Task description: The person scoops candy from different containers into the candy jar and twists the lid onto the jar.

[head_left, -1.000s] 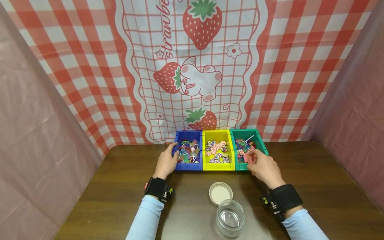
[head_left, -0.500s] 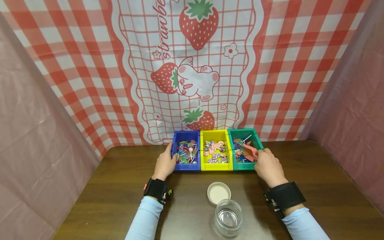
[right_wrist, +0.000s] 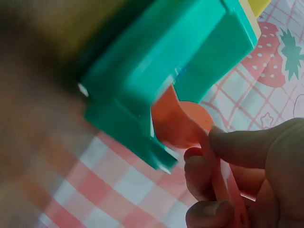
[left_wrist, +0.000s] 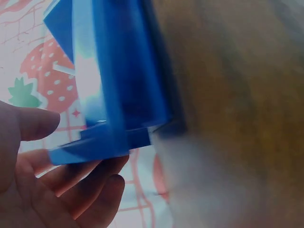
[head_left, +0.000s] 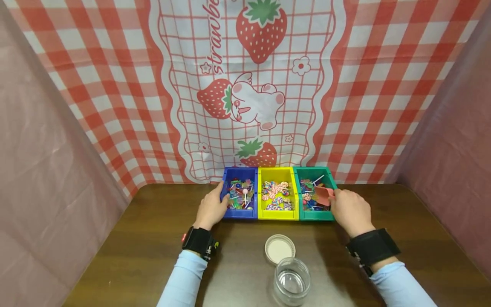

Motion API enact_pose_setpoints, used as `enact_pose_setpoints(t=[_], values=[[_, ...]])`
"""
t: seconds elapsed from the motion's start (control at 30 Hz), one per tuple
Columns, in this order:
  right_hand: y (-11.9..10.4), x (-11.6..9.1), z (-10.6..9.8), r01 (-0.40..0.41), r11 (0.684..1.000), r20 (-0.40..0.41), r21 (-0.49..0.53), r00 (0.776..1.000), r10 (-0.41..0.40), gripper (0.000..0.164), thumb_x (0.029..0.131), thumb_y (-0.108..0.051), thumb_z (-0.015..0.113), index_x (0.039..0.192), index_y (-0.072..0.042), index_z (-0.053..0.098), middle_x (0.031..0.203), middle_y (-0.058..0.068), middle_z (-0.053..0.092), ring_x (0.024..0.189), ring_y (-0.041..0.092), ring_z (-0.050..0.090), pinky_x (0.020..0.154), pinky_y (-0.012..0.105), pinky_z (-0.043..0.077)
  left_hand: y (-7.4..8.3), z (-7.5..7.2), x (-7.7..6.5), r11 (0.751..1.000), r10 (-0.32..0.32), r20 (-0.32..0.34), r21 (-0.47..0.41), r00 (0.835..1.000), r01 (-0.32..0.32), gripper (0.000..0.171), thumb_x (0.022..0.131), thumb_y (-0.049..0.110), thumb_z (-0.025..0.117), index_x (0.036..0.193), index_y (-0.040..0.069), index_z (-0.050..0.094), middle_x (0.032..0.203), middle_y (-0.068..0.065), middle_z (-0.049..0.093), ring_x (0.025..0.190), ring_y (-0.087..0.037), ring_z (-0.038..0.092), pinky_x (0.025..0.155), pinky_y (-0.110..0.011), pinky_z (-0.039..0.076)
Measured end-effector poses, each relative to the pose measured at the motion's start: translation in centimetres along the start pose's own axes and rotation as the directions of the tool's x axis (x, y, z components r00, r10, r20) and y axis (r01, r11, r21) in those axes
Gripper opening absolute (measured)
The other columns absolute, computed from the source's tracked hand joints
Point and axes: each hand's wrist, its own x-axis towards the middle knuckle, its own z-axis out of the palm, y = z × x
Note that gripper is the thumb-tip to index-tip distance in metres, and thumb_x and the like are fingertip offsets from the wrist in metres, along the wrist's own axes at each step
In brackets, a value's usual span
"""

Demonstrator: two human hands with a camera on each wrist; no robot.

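Note:
My right hand (head_left: 350, 212) grips the handle of a pink scoop (head_left: 323, 195) at the right wall of the green bin (head_left: 316, 215). In the right wrist view, thumb and fingers curl round the scoop's handle (right_wrist: 219, 183), and its bowl (right_wrist: 178, 116) sits by the green rim. My left hand (head_left: 211, 207) holds the left side of the blue bin (head_left: 241, 214), its wall between thumb (left_wrist: 40, 124) and fingers. Small colourful candy pieces (head_left: 239, 194) lie in the blue bin; mixed pieces and lollipop sticks lie in the green one.
Between those two bins stands a yellow bin (head_left: 278, 215) with swirl-striped candies (head_left: 277, 189). Nearer on the brown table (head_left: 153, 256) are a round white lid (head_left: 280, 249) and an open glass jar (head_left: 292, 281). A checked strawberry cloth (head_left: 261, 106) hangs behind the bins.
The right hand has moved to the right and turned the pink scoop, which came up from the candy towards the green bin's right wall. The left hand has stayed on the blue bin.

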Motion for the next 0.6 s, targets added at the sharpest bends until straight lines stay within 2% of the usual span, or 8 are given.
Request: enact_pose_setpoints(t=[0.1,0.2,0.3,0.5,0.6], values=[[0.0,0.6,-0.8,0.032,0.999,0.005,-0.033,0.999,-0.032,0.021,0.091,-0.017,0.069,0.08,0.001,0.064,0.062,0.01,0.054,0.054,0.029,0.052,0.045,0.044,0.04,0.2,-0.4,-0.1,0.999,0.021,-0.001,0.024,1.0,-0.021,0.052,0.101,0.026,0.057,0.149,0.008,0.047,0.138,-0.017,0.058,0.121,-0.039,0.057,0.096,-0.055,0.046],[0.1,1.1,-1.6,0.069,0.995,-0.002,-0.068,0.998,-0.069,0.035,0.09,-0.023,0.073,0.064,-0.007,0.056,0.054,0.006,0.045,0.047,0.024,0.045,0.042,0.038,0.034,0.3,-0.7,-0.2,0.998,0.024,-0.001,0.06,1.0,-0.024,0.049,0.101,0.022,0.058,0.147,0.01,0.05,0.135,-0.017,0.06,0.115,-0.04,0.061,0.09,-0.056,0.048],[0.1,1.7,-1.9,0.107,0.988,-0.009,-0.114,0.994,-0.109,0.047,0.089,-0.027,0.075,0.054,-0.012,0.047,0.049,0.004,0.038,0.042,0.023,0.04,0.039,0.035,0.03,0.3,-0.9,-0.3,0.996,0.028,0.0,0.09,1.0,-0.027,0.048,0.101,0.021,0.058,0.147,0.011,0.051,0.132,-0.017,0.062,0.11,-0.041,0.063,0.087,-0.057,0.049],[0.0,2.8,-2.0,0.172,0.968,0.016,-0.182,0.985,-0.172,0.044,0.089,-0.022,0.074,0.053,-0.007,0.053,0.048,0.006,0.042,0.043,0.026,0.045,0.036,0.041,0.04,0.6,-1.2,-0.1,0.994,0.045,0.046,0.098,0.998,-0.049,0.049,0.103,0.021,0.056,0.15,0.008,0.047,0.135,-0.017,0.06,0.114,-0.039,0.061,0.092,-0.054,0.048],[-0.3,3.0,-1.8,0.201,0.953,0.035,-0.227,0.979,-0.199,0.042,0.09,-0.018,0.071,0.053,-0.006,0.056,0.05,0.008,0.046,0.05,0.031,0.05,0.042,0.048,0.046,0.6,-1.2,0.0,0.995,0.035,0.069,0.094,0.997,-0.041,0.05,0.103,0.021,0.056,0.15,0.009,0.046,0.137,-0.017,0.059,0.117,-0.039,0.06,0.094,-0.054,0.047]])
